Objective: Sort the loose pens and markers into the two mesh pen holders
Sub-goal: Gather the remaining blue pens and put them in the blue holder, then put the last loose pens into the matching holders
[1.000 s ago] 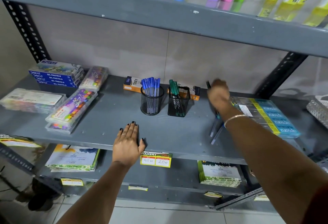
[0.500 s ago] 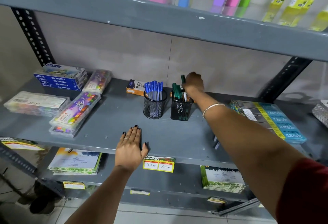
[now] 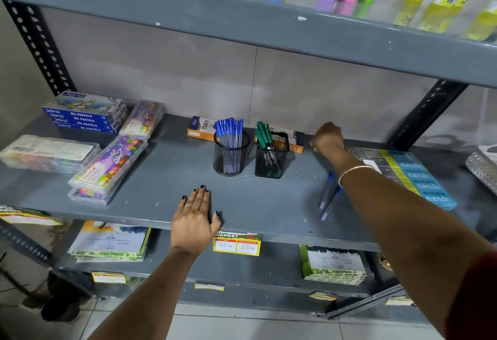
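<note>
Two black mesh pen holders stand mid-shelf. The left holder is full of blue-capped pens; the right holder carries several green markers. Two loose blue pens lie on the grey shelf, partly hidden under my right forearm. My right hand hovers to the right of the green holder, blurred, fingers curled, with nothing visible in it. My left hand lies flat on the shelf's front edge, fingers spread.
Orange pen boxes lie behind the holders. Oil pastel boxes and clear crayon cases fill the left side. A blue-and-yellow pack lies at the right. An upper shelf hangs overhead.
My right hand carried a green marker to the right holder, let it go there, and has now drawn back to the right. My left hand stayed flat on the shelf.
</note>
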`<action>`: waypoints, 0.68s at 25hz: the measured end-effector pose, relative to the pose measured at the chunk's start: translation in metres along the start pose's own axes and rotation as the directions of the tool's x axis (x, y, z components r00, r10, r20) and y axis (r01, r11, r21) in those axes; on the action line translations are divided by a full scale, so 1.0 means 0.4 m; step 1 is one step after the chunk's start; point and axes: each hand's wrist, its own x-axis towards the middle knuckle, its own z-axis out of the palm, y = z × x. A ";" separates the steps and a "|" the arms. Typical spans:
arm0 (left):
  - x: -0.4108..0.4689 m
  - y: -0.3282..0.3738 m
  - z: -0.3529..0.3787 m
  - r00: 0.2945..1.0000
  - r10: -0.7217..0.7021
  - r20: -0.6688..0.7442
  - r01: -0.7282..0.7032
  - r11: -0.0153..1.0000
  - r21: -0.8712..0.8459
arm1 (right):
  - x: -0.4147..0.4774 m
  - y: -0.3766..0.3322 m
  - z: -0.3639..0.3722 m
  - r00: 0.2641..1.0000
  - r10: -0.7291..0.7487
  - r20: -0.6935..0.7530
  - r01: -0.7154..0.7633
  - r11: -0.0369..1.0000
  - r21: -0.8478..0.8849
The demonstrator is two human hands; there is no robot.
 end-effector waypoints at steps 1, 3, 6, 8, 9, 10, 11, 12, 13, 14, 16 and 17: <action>0.000 0.000 0.000 1.000 0.000 0.001 0.000 1.000 0.003 | -0.006 0.043 0.009 1.000 0.008 0.025 -0.007 0.999 -0.036; 0.001 0.000 0.001 1.000 -0.004 0.000 0.004 1.000 0.004 | -0.025 0.118 0.037 0.995 0.019 0.094 -0.008 0.993 -0.114; 0.002 0.000 0.001 1.000 -0.005 -0.005 0.005 1.000 0.003 | -0.053 0.166 0.076 0.986 0.089 0.138 -0.063 0.981 -0.184; 0.002 0.001 0.000 1.000 -0.002 -0.014 0.002 1.000 0.003 | -0.072 0.165 0.091 0.984 0.118 0.135 -0.094 0.981 -0.171; 0.002 0.000 0.001 1.000 -0.002 -0.017 0.002 1.000 0.000 | -0.078 0.162 0.097 0.984 0.120 0.128 -0.098 0.981 -0.169; 0.002 0.001 0.002 1.000 -0.004 -0.021 0.004 1.000 -0.003 | -0.083 0.164 0.103 0.988 0.115 0.108 -0.096 0.982 -0.164; 0.001 0.000 0.002 1.000 -0.009 -0.027 0.009 1.000 -0.004 | -0.087 0.162 0.106 0.991 0.107 0.086 -0.093 0.983 -0.158; 0.000 0.000 0.002 0.999 -0.013 -0.030 0.013 1.000 -0.008 | -0.092 0.159 0.106 0.992 0.104 0.070 -0.094 0.986 -0.137; 0.000 0.001 0.002 0.999 -0.014 -0.032 0.014 1.000 -0.010 | -0.091 0.153 0.102 0.993 0.106 0.052 -0.101 0.991 -0.092; 0.001 0.001 0.004 0.999 -0.015 -0.028 0.015 1.000 -0.010 | -0.085 0.139 0.095 0.994 0.103 0.021 -0.102 0.995 -0.022; 0.001 -0.002 0.006 1.000 -0.019 -0.019 0.019 1.000 -0.006 | -0.066 0.079 0.060 0.993 0.103 -0.059 -0.093 0.983 0.160; 0.002 -0.002 0.005 1.000 -0.019 -0.016 0.019 1.000 -0.007 | -0.056 0.032 0.034 0.991 0.097 -0.095 -0.072 0.967 0.244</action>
